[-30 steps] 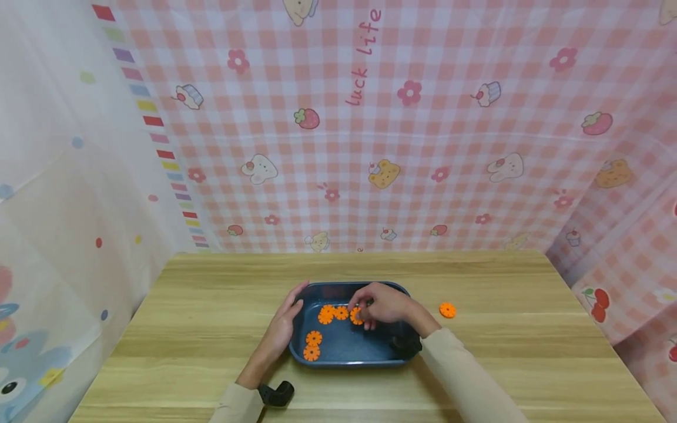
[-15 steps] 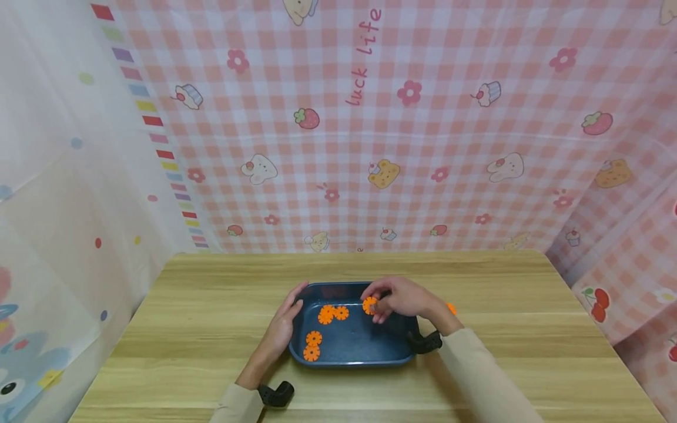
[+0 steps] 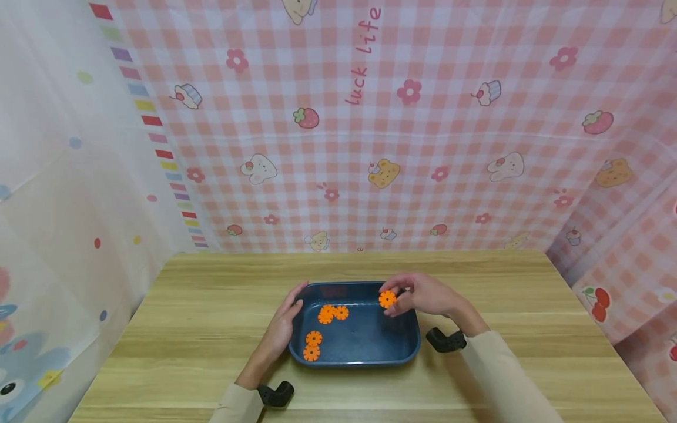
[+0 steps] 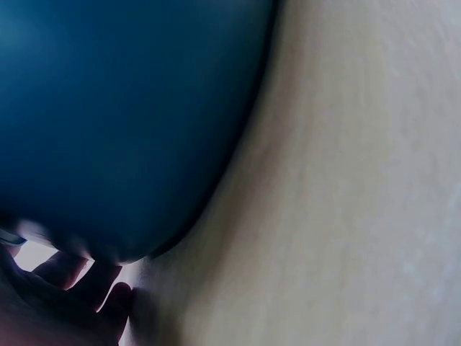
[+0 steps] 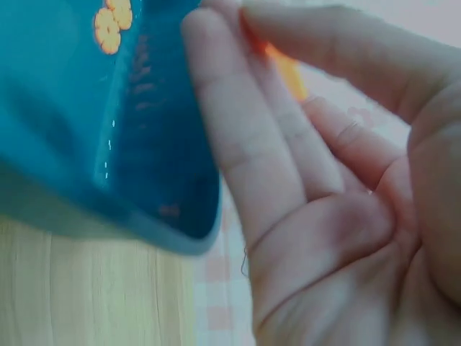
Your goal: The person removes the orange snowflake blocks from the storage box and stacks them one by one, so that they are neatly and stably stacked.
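A dark blue rectangular tray (image 3: 354, 346) stands on the table. My left hand (image 3: 282, 323) holds its left side, thumb at the rim and fingers along the outer wall. In the left wrist view those fingers (image 4: 94, 285) touch the tray's outer side. My right hand (image 3: 425, 295) pinches an orange notched disc (image 3: 383, 298), a snowflake-style building piece, over the tray's back right corner. Much of that disc is hidden behind fingers in the right wrist view. Several more orange discs (image 3: 311, 353) lie inside the tray, two at the front left and others towards the back left.
The tray sits on a wood-grain table (image 3: 211, 305), with bare wood showing on both sides. A pink checked cloth (image 3: 338, 147) hangs behind the table. Both wrists carry a black camera mount (image 3: 445, 341).
My right hand has lifted the orange disc from the tray floor and moved right with it. The loose disc on the table at right is now hidden behind that hand. My left hand stays put.
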Demonstrator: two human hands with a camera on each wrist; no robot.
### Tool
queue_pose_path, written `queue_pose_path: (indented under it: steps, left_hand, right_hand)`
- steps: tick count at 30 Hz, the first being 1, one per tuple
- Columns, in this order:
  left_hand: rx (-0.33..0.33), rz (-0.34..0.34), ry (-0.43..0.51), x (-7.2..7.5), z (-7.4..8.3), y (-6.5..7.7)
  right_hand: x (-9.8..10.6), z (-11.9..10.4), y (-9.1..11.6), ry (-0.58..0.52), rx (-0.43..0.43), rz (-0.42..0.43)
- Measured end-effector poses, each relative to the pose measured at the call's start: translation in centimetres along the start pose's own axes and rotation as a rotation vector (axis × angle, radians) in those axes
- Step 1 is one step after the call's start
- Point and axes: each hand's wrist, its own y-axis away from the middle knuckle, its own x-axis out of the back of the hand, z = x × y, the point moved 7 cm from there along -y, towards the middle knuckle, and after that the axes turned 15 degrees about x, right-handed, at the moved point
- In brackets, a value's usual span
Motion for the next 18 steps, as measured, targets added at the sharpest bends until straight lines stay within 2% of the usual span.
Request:
queue_pose_path:
  steps: [2,8,18]
  left_hand:
    - [0.0,0.001,0.002,0.0,0.0,0.0]
    - [-0.001,0.003,0.003,0.0,0.0,0.0]
    - [-0.004,-0.003,0.003,0.0,0.0,-0.1]
  right_hand:
    - [0.3,-0.2,0.4,0.008,0.013,-0.001]
    - [1.4,-0.8,1.7,0.135,0.072,0.028]
    - [4.0,0.3,4.2,0.262,0.079,0.188]
